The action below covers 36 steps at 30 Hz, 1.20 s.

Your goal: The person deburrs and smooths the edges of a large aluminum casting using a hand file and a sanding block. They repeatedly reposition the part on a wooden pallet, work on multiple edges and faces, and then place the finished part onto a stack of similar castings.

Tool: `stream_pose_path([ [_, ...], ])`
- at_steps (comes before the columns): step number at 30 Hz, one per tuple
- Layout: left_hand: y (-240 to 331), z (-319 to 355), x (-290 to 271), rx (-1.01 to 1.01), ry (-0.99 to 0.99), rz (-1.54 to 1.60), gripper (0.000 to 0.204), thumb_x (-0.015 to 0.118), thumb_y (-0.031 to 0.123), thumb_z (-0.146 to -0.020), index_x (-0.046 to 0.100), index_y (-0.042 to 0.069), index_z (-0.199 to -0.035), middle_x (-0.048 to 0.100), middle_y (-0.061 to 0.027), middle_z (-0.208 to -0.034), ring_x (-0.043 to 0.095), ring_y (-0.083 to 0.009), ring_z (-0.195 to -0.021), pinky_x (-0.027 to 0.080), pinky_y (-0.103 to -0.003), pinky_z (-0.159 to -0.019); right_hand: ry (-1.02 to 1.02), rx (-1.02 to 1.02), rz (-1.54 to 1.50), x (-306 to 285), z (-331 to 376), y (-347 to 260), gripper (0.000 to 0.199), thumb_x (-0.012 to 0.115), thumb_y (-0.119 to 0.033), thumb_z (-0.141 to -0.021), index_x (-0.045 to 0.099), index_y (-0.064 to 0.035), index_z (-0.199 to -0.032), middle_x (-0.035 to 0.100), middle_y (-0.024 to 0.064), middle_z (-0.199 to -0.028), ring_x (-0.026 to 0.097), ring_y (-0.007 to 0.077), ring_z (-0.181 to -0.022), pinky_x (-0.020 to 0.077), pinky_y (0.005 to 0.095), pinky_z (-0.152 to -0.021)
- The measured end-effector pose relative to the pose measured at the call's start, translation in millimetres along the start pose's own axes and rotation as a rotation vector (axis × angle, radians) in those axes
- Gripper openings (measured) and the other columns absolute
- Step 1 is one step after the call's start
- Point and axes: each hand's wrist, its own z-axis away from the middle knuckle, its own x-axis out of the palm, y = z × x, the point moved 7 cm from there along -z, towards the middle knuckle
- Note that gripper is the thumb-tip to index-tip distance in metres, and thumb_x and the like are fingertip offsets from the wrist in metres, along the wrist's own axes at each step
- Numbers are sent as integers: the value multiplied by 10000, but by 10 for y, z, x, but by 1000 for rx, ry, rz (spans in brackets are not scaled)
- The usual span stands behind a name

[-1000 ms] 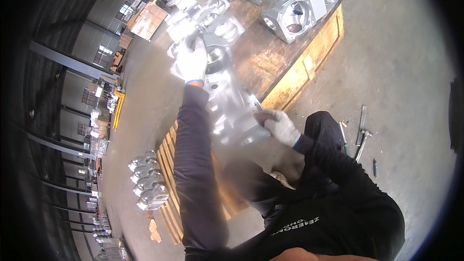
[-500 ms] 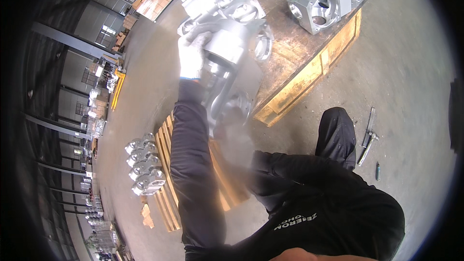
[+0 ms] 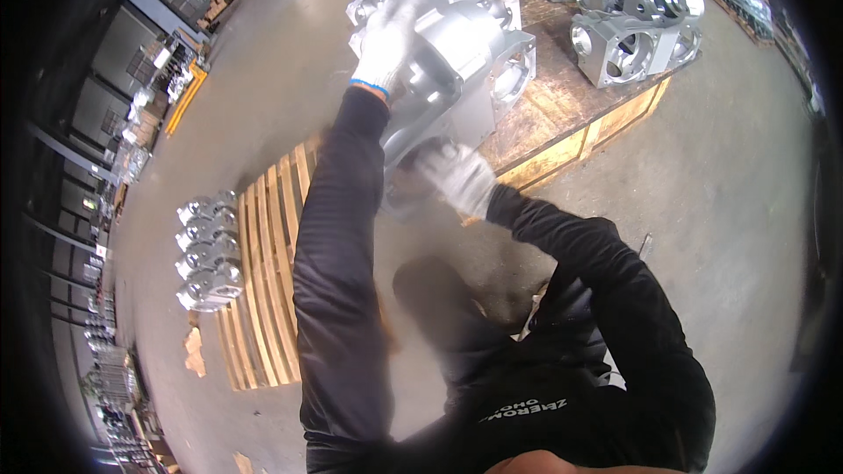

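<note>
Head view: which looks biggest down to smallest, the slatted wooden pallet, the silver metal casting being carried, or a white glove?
1. Slatted wooden pallet.
2. Silver metal casting, though nearer the camera, so unsure.
3. White glove on the left hand, clearly smallest.

Only 1 view: head-worn fisheye, looking steeply down over the wearer's own dark sleeves at a concrete floor. Close on the gloved hands and grey casting; wooden pallets, shelving bending away at the rim.

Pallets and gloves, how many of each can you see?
Wooden pallets: 2, the slatted pallet on the floor and the loaded pallet at the top.
White gloves: 2, on the left hand and the right hand.
Total: 4.
</note>
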Motion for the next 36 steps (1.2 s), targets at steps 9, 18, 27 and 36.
stream_pose_path([
  [9, -62, 890, -99, -318, 48, -295, 873, 783, 514, -824, 483, -49, -1420, 597, -280, -1322, 655, -450, -1178, 517, -489, -1038, -538, 81, 844, 44, 122, 181, 306, 678, -177, -798, 716, -33, -1066, 642, 111, -1141, 624, 305, -966, 532, 432, -769],
  [18, 462, 951, 489, -452, 231, 347, 621, 541, 491, -1059, 595, -55, -1350, 654, -246, -1281, 660, -393, -1130, 486, -436, -1006, -279, 84, 730, 158, 322, 448, 306, 774, -267, -764, 746, -68, -995, 672, 102, -1121, 608, 285, -1097, 493, 432, -896],
  [27, 244, 1024, 182, -394, 119, 270, 550, 648, 453, -1053, 704, -61, -1239, 734, -139, -1144, 645, -226, -1052, 496, -378, -952, -589, 14, 1210, 337, 195, -37, 249, 589, -166, -955, 660, -60, -1168, 685, 134, -947, 646, 290, -864, 516, 414, -771],
  [36, 43, 1320, -517, -178, -82, -388, 553, 475, 541, -1079, 672, 48, -1233, 736, -222, -1178, 667, -418, -1192, 491, -492, -1044, -389, 117, 902, 222, 205, 142, 268, 706, -147, -796, 646, -11, -1019, 597, 158, -1076, 659, 334, -920, 595, 450, -699],
])
